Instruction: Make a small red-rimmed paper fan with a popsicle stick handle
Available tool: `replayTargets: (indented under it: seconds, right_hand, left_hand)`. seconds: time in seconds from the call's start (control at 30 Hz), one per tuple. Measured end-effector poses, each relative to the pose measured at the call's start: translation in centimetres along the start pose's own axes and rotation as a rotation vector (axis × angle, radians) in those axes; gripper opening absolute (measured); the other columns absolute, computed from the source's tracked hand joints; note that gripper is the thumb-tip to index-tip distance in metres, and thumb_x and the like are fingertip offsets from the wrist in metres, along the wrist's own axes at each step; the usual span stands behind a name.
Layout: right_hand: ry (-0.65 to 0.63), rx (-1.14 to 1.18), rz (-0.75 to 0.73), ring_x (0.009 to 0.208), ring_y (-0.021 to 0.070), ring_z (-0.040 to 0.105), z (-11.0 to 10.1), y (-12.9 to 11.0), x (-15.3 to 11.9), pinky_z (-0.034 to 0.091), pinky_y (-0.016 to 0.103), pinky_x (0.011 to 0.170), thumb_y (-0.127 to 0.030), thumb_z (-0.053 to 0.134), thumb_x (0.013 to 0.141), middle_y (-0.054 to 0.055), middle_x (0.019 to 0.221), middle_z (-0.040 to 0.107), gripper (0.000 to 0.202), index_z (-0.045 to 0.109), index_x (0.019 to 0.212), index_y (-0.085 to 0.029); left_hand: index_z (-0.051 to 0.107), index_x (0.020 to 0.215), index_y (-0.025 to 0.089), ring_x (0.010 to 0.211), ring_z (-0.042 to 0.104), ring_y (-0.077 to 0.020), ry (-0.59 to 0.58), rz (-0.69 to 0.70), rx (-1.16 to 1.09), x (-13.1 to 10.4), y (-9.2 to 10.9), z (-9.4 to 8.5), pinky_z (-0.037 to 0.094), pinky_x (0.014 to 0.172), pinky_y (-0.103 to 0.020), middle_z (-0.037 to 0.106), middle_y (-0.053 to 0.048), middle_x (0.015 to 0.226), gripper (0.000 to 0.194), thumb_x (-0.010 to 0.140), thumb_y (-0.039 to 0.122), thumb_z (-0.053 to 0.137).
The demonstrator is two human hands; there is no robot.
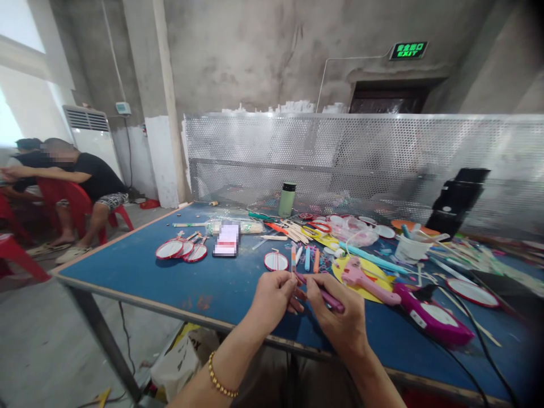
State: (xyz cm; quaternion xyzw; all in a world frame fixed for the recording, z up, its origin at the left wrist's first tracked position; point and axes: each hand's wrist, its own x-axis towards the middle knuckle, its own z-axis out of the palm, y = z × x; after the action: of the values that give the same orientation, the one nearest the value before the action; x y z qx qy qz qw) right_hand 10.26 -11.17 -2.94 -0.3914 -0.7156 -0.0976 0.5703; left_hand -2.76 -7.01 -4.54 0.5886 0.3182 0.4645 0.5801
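Over the front edge of the blue table my two hands work close together. My left hand (276, 292) pinches a thin upright stick (293, 259), orange toward its top. In my right hand (338, 309) lies a purple pen-like tool (331, 299), its front end meeting the left fingertips; the exact contact is hidden by the fingers. Just beyond stand or lie a white pen-like piece (299, 254), a blue one (307, 258) and an orange one (316, 260). A small round white disc with a red rim (276, 260) sits beyond my left hand.
A pink glue gun (361, 280) rests on a yellow disc, with a magenta device (436, 317) and black cables at right. Red-rimmed discs (170, 249) and a phone (226, 239) lie left. A green bottle (288, 199) and white cup (411, 249) stand farther back. People sit at far left.
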Motion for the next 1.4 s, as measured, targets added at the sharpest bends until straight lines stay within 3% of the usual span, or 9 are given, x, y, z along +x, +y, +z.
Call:
replayTargets:
  seconds: [1.4]
  right_hand:
    - [0.015, 0.007, 0.004, 0.062, 0.008, 0.062, 0.21, 0.25, 0.14, 0.048, 0.017, 0.063, -0.015, 0.059, 0.09, -0.003, 0.073, 0.068, 0.01, 0.067, 0.085, -0.019]
  left_hand:
    - [0.057, 0.069, 0.016, 0.049, 0.06, -0.0113, -0.028, 0.009, 0.036, -0.26, 0.35, -0.04, 0.045, 0.047, -0.019, 0.062, -0.001, 0.055, 0.032, 0.081, 0.046, 0.057]
